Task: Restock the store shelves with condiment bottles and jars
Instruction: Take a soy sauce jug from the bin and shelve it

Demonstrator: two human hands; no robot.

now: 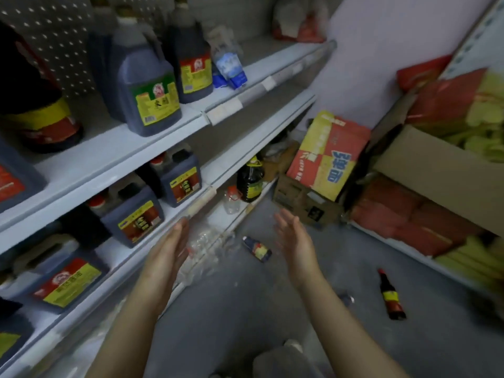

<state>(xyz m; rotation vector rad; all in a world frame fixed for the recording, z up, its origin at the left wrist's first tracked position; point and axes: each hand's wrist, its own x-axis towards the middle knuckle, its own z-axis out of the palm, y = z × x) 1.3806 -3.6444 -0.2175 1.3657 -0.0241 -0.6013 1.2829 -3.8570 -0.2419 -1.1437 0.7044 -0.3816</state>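
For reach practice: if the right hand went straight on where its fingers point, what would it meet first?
The right hand would likely meet the brown cardboard box beneath the red-and-yellow carton; depth unclear.

We can read no word with certainty. The red-and-yellow printed cardboard box (pixel 327 156) at the aisle's end bears large blue Chinese characters, turned sideways and too blurred to make out. The dark plastic jug with a green-and-yellow label (pixel 148 85) on the white metal shelf (pixel 109 156) shows a round emblem and a barcode, but its characters are illegible. The pale price tag (pixel 225 108) on the shelf edge is too blurred to read.
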